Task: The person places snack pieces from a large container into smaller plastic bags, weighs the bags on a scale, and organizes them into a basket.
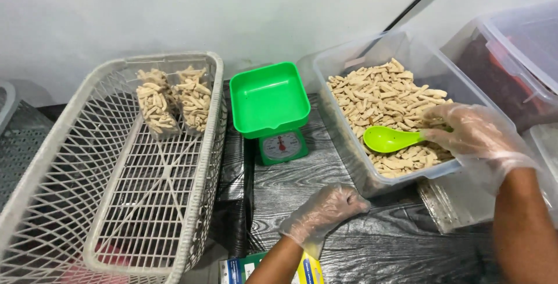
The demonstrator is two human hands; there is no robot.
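My right hand, in a thin clear glove, grips the handle of a bright green plastic spoon. The spoon's bowl lies on top of the pale stick-shaped snacks that fill a clear plastic tub. My left hand, also gloved, rests fingers-curled on the dark wood-grain table just in front of the tub's near corner, holding nothing I can see. A small green kitchen scale with an empty square pan and a round dial stands left of the tub.
A large white wire-mesh basket takes up the left side, with two clear packs of the same snacks at its far end. Another lidded clear tub sits at the right. A blue-and-yellow box lies at the near edge.
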